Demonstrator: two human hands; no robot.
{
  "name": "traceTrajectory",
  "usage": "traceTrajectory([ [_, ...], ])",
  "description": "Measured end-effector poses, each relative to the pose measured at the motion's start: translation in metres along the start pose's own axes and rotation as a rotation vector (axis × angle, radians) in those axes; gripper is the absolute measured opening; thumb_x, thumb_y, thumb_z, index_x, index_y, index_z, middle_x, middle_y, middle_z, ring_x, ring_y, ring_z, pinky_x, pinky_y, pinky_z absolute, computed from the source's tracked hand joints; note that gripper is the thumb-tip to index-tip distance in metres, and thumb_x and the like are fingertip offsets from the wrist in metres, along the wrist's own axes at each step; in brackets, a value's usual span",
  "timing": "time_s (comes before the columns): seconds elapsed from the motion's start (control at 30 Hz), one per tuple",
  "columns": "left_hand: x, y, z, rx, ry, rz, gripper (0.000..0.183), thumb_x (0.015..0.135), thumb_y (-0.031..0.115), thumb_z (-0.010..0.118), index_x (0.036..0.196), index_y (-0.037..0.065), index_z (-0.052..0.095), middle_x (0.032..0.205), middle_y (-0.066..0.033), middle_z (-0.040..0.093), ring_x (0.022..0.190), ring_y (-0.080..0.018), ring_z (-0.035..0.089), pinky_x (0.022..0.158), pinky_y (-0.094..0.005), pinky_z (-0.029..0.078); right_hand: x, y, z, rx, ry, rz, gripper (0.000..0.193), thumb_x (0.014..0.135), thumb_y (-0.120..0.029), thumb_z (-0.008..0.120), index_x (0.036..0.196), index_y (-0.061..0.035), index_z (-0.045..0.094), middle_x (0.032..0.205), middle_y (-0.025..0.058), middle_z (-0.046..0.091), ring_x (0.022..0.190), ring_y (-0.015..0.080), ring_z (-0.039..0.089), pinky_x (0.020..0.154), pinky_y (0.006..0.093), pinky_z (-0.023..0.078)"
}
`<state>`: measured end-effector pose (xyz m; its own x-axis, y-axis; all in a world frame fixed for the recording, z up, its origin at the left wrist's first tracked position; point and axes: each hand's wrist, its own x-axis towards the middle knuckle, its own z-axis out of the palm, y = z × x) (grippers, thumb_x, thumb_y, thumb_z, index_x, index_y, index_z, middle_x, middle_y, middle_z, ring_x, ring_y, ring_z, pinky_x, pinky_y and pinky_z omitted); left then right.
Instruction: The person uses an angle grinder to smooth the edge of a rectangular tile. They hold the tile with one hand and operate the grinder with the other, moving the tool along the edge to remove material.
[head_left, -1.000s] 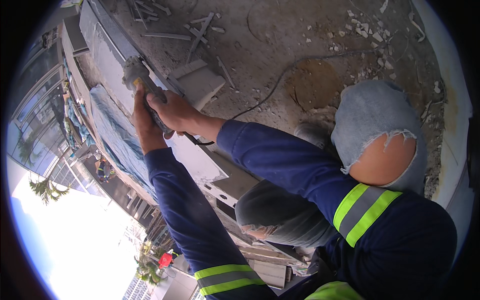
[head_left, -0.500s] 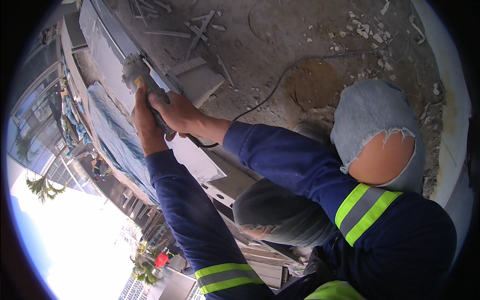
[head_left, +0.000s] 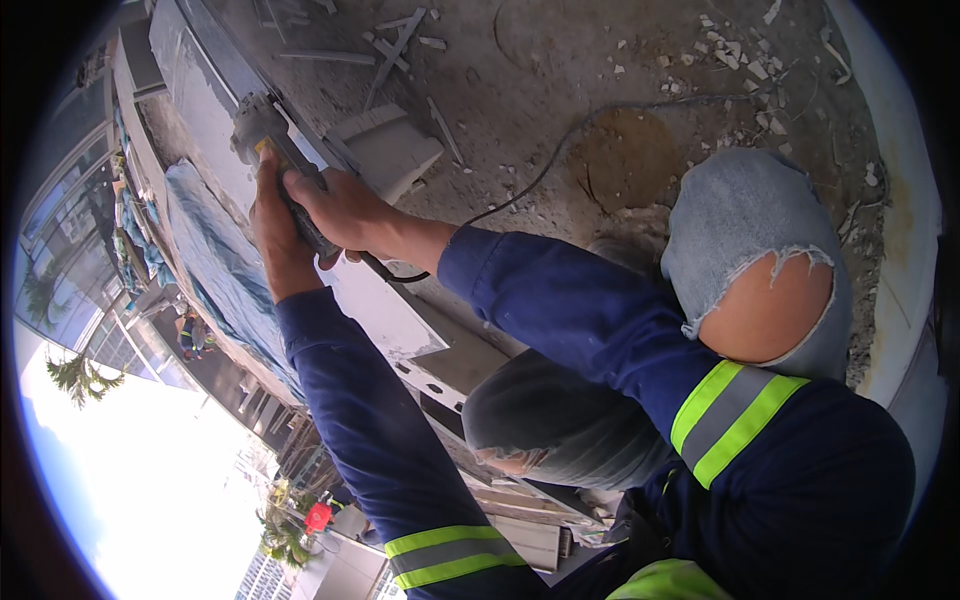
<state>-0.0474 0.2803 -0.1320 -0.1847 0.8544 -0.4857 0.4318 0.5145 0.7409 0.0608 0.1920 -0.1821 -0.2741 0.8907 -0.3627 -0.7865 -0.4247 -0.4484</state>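
Both my hands are wrapped round a grey angle grinder (head_left: 258,124), which lies over a long pale panel (head_left: 390,310). My left hand (head_left: 273,225) grips its body from the left side, thumb up near the head. Across the other side, my right hand (head_left: 345,208) closes round the body and handle. The grinder's head points to the upper left, toward the panel's far part; its disc is hidden. A black power cord (head_left: 525,190) leaves the handle end and trails over the ground to the right.
A pale block (head_left: 395,155) lies right of the panel. Broken strips (head_left: 395,60) and white rubble (head_left: 745,60) litter the ground. Blue sheeting (head_left: 215,230) lies along the left. My bent knee (head_left: 765,300) is at the right. Another person (head_left: 188,335) is far off left.
The grinder and both hands have shifted slightly up and left. The whole view has shifted a little as well. Both grips are the same.
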Motion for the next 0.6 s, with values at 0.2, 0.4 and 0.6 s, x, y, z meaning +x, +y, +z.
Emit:
traceTrajectory([
  [0.2, 0.014, 0.005, -0.004, 0.0, -0.042, -0.054, 0.061, 0.105, 0.056, 0.068, 0.125, -0.001, 0.071, 0.104, -0.0124, 0.072, 0.088, -0.023, 0.072, 0.075, -0.0386, 0.06, 0.007, -0.002, 0.002, 0.01, 0.034, 0.034, 0.073, 0.11, -0.058, 0.05, 0.122, 0.0138, 0.057, 0.084, 0.0193, 0.071, 0.055, 0.0256, 0.074, 0.035, 0.0312, 0.047],
  [0.4, 0.006, 0.002, -0.005, -0.01, -0.037, -0.046, 0.062, 0.104, 0.056, 0.068, 0.128, -0.002, 0.07, 0.104, -0.012, 0.073, 0.088, -0.0231, 0.072, 0.077, -0.0376, 0.06, 0.0, -0.001, 0.005, 0.005, 0.046, 0.023, 0.072, 0.111, -0.059, 0.049, 0.119, 0.0122, 0.058, 0.082, 0.0176, 0.07, 0.054, 0.0233, 0.073, 0.034, 0.0295, 0.045],
  [0.6, 0.003, -0.002, -0.008, 0.006, -0.065, 0.006, 0.063, 0.104, 0.055, 0.069, 0.128, -0.003, 0.07, 0.104, -0.0125, 0.073, 0.086, -0.022, 0.072, 0.076, -0.0367, 0.059, -0.005, 0.005, 0.002, 0.022, -0.003, -0.012, 0.072, 0.111, -0.056, 0.049, 0.122, 0.0143, 0.058, 0.08, 0.0181, 0.07, 0.053, 0.0245, 0.072, 0.036, 0.0323, 0.047],
])
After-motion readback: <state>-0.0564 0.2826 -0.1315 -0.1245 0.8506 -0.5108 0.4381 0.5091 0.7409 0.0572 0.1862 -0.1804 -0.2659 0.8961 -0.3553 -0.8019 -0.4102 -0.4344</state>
